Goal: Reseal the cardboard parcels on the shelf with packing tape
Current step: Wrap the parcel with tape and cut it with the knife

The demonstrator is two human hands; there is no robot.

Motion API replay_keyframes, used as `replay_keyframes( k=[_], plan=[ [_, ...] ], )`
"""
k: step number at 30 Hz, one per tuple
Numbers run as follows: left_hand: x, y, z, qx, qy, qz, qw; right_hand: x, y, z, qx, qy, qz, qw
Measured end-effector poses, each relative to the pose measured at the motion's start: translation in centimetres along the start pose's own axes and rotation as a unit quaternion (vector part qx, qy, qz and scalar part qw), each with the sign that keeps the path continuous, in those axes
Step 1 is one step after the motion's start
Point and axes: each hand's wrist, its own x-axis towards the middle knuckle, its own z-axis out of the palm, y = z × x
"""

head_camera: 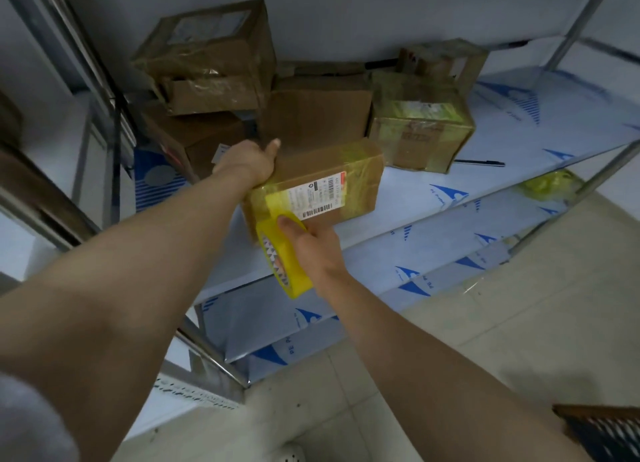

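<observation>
Left hand [250, 165] grips far end of flat brown cardboard parcel [320, 187] on film-covered metal shelf [433, 198]; right hand [313, 246] clasps yellow packing-tape roll [282, 259], pressed against parcel's near end beneath thumb.

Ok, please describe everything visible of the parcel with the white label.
The parcel is a flat brown cardboard box, partly wrapped in yellowish tape, with a white barcode label on top. It sits at the front of the shelf. The left grip holds its far left corner; the right grip holds a yellow tape roll against its near end.
</observation>
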Motion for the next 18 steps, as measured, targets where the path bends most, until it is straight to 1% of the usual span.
replay_keyframes(
  k=[1,2,3,4,5,6,7,8,10,12,14,17,18],
  plan=[
    [-0.2,0.1,-0.4,-0.036,-0.022,0.003,0.999,0.1,-0.3,0.2,-0.004,0.005,0.000,1.000],
    [-0.5,0.0,-1.0,-0.092,-0.069,0.006,0.993,0.2,-0.5,0.3,-0.012,0.016,0.005,1.000],
    [-0.8,-0.4,-1.8,-0.154,-0.132,0.016,0.979,0.3,-0.8,0.4,-0.020,0.026,0.009,0.999],
    [-1.4,-1.0,-2.7,-0.186,-0.191,0.032,0.963,0.5,-0.8,0.5,-0.023,0.035,0.017,0.999],
    [-2.1,-1.7,-3.4,-0.179,-0.236,0.058,0.953,0.7,-0.9,0.5,-0.026,0.038,0.020,0.999],
    [-2.8,-2.3,-3.8,-0.152,-0.259,0.076,0.951,0.8,-1.1,0.5,-0.034,0.035,0.022,0.999],
    [-3.3,-2.9,-3.7,-0.127,-0.255,0.094,0.954,0.9,-1.1,0.6,-0.042,0.029,0.027,0.998],
    [-3.6,-3.3,-3.4,-0.127,-0.234,0.106,0.958,0.9,-1.2,0.6,-0.048,0.022,0.035,0.998],
    [-3.9,-3.8,-2.8,-0.175,-0.176,0.098,0.964,0.7,-1.5,0.5,-0.060,0.011,0.043,0.997],
    [-4.2,-4.0,-2.9,-0.218,-0.151,0.083,0.961,0.1,-2.2,-0.3,-0.062,-0.001,0.037,0.997],
    [-3.9,-4.5,-3.0,-0.259,-0.179,0.048,0.948,-0.6,-3.6,-1.7,-0.074,-0.052,0.047,0.995],
    [-5.5,-4.5,-3.2,-0.280,-0.286,0.050,0.915,-2.3,-6.2,-4.2,-0.075,-0.175,0.071,0.979],
    [-5.7,-4.5,-2.9,-0.300,-0.307,0.049,0.902,-2.6,-6.9,-4.7,-0.071,-0.196,0.067,0.976]
  ],
)
